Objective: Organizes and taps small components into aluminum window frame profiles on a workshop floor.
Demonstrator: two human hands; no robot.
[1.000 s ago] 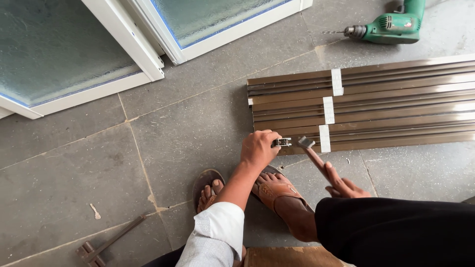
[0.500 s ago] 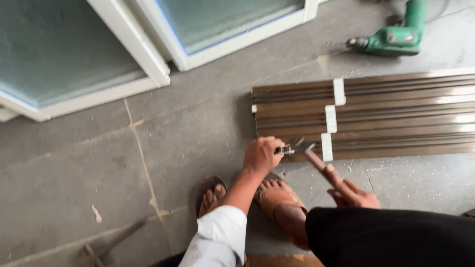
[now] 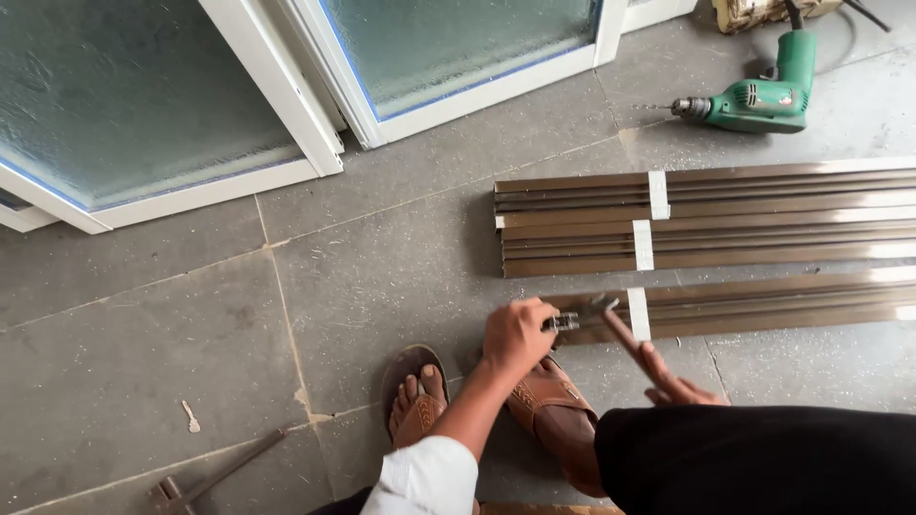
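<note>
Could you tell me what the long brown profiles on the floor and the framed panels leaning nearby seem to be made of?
The long brown profiles look like metal, probably aluminium with a bronze satin finish: ribbed sections with a dull sheen. The framed panels seem to be frosted, textured glass in smooth white frames, metal or plastic.

Nearest brown metal profile point(image 3: 763, 310) now lies apart from the taped bundle of brown metal profiles point(image 3: 706, 219), a strip of grey floor showing between them; a second ago it sat tight against the stack. Left hand point(image 3: 515, 336) and the small silver metal piece point(image 3: 563, 322) it pinches have come along, staying at the profile's near end. Hammer head point(image 3: 601, 307) has dropped from just clear of that end to right against the silver piece. Right hand point(image 3: 673, 381) on the wooden handle has moved little. Second sandalled foot point(image 3: 415, 401) now shows more fully beside the first.
</note>
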